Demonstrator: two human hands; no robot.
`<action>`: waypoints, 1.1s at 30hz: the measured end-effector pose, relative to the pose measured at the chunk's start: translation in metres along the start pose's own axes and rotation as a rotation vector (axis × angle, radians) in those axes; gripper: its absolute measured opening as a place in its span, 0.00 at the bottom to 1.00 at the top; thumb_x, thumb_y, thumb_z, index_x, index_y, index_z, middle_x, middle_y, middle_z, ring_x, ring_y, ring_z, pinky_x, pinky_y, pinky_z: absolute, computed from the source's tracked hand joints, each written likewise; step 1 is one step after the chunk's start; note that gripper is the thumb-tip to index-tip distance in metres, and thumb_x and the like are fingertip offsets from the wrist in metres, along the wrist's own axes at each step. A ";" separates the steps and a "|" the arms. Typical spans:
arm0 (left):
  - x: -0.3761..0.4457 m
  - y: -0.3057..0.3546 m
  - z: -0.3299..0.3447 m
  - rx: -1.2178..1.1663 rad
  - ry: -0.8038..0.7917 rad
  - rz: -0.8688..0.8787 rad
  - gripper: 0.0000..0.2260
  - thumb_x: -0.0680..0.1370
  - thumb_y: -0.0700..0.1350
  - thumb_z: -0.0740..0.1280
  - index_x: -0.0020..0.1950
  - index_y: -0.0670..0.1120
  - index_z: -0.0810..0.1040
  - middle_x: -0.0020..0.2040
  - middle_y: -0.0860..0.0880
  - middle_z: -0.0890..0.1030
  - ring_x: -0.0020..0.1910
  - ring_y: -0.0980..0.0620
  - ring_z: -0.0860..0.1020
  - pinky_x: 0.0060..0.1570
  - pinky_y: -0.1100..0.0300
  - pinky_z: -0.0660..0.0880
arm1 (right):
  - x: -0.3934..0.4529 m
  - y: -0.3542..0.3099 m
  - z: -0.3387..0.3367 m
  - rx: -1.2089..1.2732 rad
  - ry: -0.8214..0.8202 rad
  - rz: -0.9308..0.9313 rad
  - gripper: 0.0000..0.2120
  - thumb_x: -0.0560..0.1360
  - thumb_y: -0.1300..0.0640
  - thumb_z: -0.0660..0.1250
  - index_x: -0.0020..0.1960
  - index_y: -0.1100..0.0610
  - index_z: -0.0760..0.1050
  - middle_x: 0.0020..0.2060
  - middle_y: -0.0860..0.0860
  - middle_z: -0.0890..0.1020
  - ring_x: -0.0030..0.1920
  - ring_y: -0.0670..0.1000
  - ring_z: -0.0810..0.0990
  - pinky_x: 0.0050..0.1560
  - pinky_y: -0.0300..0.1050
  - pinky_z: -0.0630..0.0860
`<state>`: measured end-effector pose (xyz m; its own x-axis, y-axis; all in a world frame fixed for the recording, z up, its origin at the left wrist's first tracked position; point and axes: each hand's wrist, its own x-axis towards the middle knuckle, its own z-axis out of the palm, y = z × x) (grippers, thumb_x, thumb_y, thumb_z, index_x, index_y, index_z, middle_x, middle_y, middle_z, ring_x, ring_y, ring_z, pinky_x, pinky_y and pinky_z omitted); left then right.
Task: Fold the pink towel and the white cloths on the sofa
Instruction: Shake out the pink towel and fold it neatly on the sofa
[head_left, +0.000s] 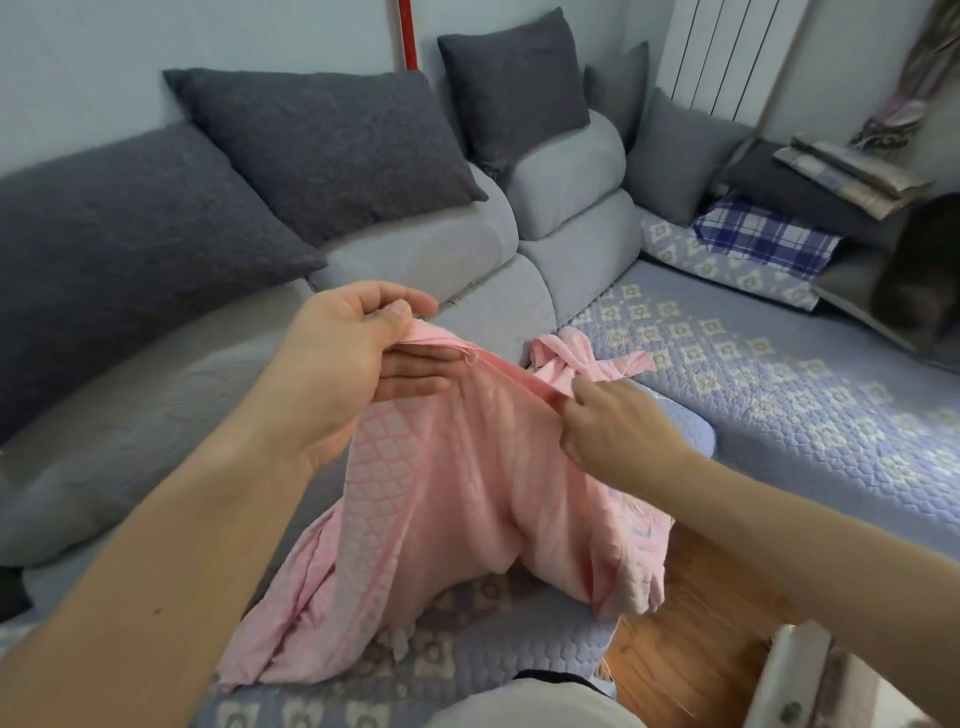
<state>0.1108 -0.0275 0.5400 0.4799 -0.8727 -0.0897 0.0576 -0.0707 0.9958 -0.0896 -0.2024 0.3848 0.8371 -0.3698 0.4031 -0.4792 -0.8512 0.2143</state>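
Hanging crumpled above the sofa (519, 312), the quilted pink towel (467, 499) is pinched along its top edge by the left hand (353, 358) and right hand (613, 421).

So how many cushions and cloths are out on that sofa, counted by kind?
Dark grey cushions: 3
Lighter grey cushions: 2
Pink towel, held by both hands: 1
Blue plaid cloth: 1
Total: 7
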 end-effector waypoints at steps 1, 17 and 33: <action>0.001 0.001 -0.001 -0.017 0.022 0.005 0.11 0.86 0.39 0.55 0.54 0.41 0.77 0.41 0.36 0.85 0.42 0.40 0.86 0.43 0.52 0.84 | 0.000 0.005 0.000 -0.036 -0.033 0.046 0.08 0.68 0.57 0.63 0.32 0.58 0.76 0.30 0.54 0.72 0.26 0.57 0.72 0.29 0.48 0.63; 0.030 0.011 -0.031 -0.223 0.176 0.000 0.10 0.86 0.38 0.55 0.59 0.38 0.75 0.44 0.36 0.86 0.45 0.41 0.86 0.45 0.53 0.84 | -0.050 0.014 0.010 0.600 0.336 0.754 0.15 0.76 0.73 0.65 0.55 0.60 0.85 0.54 0.50 0.85 0.56 0.50 0.82 0.62 0.39 0.74; 0.033 -0.045 -0.093 0.172 0.162 0.029 0.11 0.78 0.30 0.66 0.53 0.43 0.82 0.48 0.45 0.87 0.48 0.52 0.86 0.48 0.63 0.82 | -0.012 0.026 -0.040 0.995 0.211 0.970 0.15 0.80 0.62 0.66 0.45 0.44 0.82 0.43 0.43 0.85 0.49 0.47 0.83 0.57 0.51 0.79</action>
<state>0.2053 -0.0079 0.4906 0.6140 -0.7878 -0.0484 -0.1019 -0.1400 0.9849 -0.1226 -0.2057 0.4214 0.1884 -0.9675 0.1688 -0.3768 -0.2299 -0.8973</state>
